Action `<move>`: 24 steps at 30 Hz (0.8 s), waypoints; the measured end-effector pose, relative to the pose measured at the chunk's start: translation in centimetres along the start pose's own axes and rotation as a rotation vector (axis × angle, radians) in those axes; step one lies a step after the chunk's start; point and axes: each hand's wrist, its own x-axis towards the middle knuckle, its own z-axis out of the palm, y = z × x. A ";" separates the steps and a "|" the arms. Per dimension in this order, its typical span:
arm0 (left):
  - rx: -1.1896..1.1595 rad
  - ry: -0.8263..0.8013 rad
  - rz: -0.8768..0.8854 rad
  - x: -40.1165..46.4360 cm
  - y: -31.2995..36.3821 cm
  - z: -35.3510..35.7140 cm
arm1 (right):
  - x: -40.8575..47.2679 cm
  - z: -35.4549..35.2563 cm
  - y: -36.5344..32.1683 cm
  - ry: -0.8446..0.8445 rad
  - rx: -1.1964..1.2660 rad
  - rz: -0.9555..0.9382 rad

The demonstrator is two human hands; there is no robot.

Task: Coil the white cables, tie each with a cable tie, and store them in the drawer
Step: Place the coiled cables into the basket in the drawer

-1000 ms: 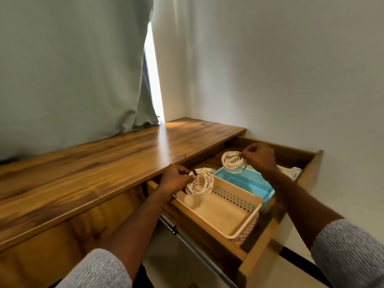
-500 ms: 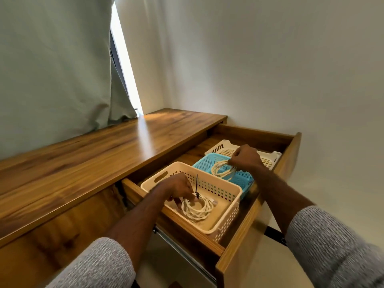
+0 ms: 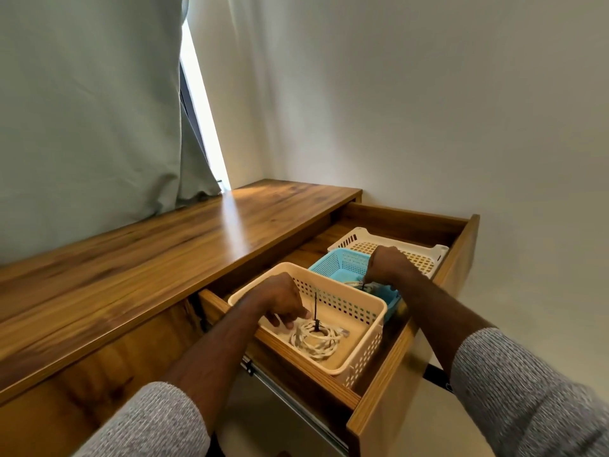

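Head view, drawer (image 3: 461,255): pulled out of the wooden desk (image 3: 158,258), holding three baskets in a row.
Beige basket (image 3: 369,328): nearest the viewer, at 6 o'clock of the blue one.
Coiled white cable (image 3: 316,339): lies flat on the beige basket's floor, bound by a black cable tie (image 3: 316,316) whose tail stands upright.
Left hand (image 3: 281,300): inside the beige basket at 10 o'clock of the coil, fingers loosely curled downward, tips just above the coil; whether they touch it cannot be told.
Blue basket (image 3: 339,263): middle of the row, touching the beige one.
Second white cable (image 3: 365,286): mostly hidden, low in the blue basket, directly under the right hand.
Right hand (image 3: 387,263): over the blue basket, fingers bent down and pinching that coil near a dark tie.
White basket (image 3: 425,255): at 1 o'clock of the blue one, farthest back.
Sleeves: grey knit on both forearms.
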 end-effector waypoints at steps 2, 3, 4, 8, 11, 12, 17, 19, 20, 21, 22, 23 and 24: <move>-0.056 0.141 0.027 -0.5 -0.2 -1.0 | -0.6 -0.2 -0.6 0.085 -0.114 -0.069; -0.083 0.212 0.031 -0.8 -0.5 -1.7 | -0.9 -0.3 -1.0 0.124 -0.130 -0.108; -0.114 0.279 0.033 -1.2 -0.8 -2.6 | -1.0 -0.4 -1.9 0.155 -0.121 -0.151; -0.194 0.492 0.036 -3.4 -2.9 -6.4 | -1.6 -0.7 -7.0 0.197 -0.005 -0.348; -0.202 0.616 0.025 -5.4 -5.2 -9.2 | -2.7 -0.8 -12.5 0.191 0.125 -0.520; -0.195 0.646 0.016 -6.3 -6.2 -10.2 | -3.1 -0.7 -14.7 0.191 0.152 -0.570; -0.164 0.774 -0.066 -11.7 -12.8 -14.1 | -5.6 1.4 -26.1 0.164 0.126 -0.783; -0.161 0.852 -0.123 -14.7 -16.0 -15.4 | -7.3 3.2 -30.8 0.123 0.165 -0.877; -0.164 0.893 -0.142 -16.2 -17.7 -15.9 | -8.4 4.1 -33.1 0.106 0.193 -0.917; -0.174 0.932 -0.160 -17.6 -19.3 -16.4 | -9.6 4.9 -35.0 0.094 0.224 -0.952; -0.186 0.979 -0.186 -19.4 -21.3 -17.0 | -11.1 6.0 -37.6 0.077 0.259 -0.996; -0.196 1.016 -0.211 -21.0 -23.1 -17.4 | -12.5 7.1 -39.6 0.069 0.293 -1.036; -0.203 1.058 -0.245 -22.8 -25.1 -17.8 | -14.2 8.2 -42.0 0.055 0.326 -1.083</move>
